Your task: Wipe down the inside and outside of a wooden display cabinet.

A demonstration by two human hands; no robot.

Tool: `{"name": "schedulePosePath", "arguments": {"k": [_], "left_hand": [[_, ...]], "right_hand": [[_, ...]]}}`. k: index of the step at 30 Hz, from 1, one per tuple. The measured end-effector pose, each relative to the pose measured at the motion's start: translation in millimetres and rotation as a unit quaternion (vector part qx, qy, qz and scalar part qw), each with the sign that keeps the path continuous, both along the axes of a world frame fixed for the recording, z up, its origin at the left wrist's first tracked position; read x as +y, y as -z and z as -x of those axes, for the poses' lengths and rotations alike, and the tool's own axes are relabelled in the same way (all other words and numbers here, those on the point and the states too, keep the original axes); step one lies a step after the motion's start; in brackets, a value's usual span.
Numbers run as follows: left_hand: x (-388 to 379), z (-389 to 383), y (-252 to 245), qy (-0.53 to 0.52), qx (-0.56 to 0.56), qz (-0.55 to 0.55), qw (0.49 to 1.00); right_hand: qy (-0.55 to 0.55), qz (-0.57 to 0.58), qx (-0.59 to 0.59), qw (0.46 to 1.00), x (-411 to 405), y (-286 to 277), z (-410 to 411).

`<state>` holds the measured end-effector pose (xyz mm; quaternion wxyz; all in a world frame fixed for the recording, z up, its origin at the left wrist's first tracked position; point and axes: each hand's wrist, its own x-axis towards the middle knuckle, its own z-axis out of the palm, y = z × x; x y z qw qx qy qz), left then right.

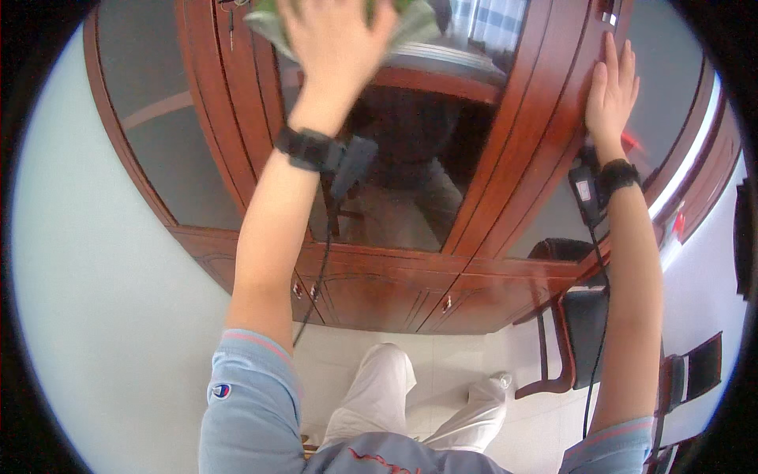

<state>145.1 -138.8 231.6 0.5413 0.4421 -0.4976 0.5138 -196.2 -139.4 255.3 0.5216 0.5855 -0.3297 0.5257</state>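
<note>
At the top of the view my left hand (337, 44) presses a green cloth (414, 23) against the upper glass pane of a reddish-brown wooden cabinet (515, 130). The fingers are spread and blurred, and their tips are partly cut off by the picture's edge. My right hand (614, 89) lies with extended fingers on the cabinet's right door frame, holding nothing. Each wrist wears a black strap with a cabled device. The glass pane (408, 160) between the arms shows dark reflections.
Keys (232, 26) hang at the upper left door. Lower wooden cupboard doors (367, 299) with small handles stand below the glass. A dark chair (583, 338) is at the lower right, near the legs. Black cables hang beside both arms.
</note>
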Motion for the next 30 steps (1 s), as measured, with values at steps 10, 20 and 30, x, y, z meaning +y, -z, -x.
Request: {"name": "schedulePosePath", "arguments": {"k": [10,20,30], "left_hand": [[35.6,9.3,267.0,0.062,0.018,-0.272,0.96],[30.1,-25.7,263.4,0.048,0.047,-0.216,0.974],[19.7,-52.2,161.3,0.066,0.153,-0.061,0.984]], "right_hand": [[0.03,0.003,0.007,1.0,1.0,-0.1,7.4],[0.015,-0.01,0.003,1.0,4.4,1.4,-1.6],[-0.003,-0.008,0.009,1.0,1.4,4.2,2.9]]}}
